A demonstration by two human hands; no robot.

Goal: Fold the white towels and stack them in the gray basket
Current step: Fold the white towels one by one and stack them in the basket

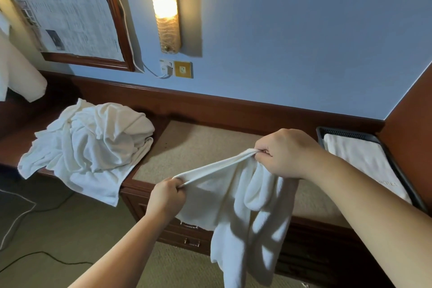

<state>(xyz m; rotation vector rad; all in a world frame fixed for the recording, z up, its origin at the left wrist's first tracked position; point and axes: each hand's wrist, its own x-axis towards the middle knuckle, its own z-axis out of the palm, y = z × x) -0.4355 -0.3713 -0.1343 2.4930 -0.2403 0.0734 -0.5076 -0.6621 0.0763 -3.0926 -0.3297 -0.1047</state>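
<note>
A white towel [238, 208] hangs in the air over the desk's front edge, its top hem stretched between both hands. My left hand [166, 195] pinches the hem's left end. My right hand [284, 153] grips the right end, higher and farther back. The rest of the towel droops in loose folds below. A heap of crumpled white towels [93, 145] lies on the desk at the left, partly hanging over the edge. At the right stands the gray basket [346, 133], with a folded white towel [364, 163] lying flat inside.
The wooden desk [149, 188] has a beige inset top [201, 147] and drawers with metal handles [191, 242] in front. A framed mirror [70, 11], a lit wall lamp [164, 4] and sockets [176, 68] are on the wall. Cables [42, 257] run across the carpet at the left.
</note>
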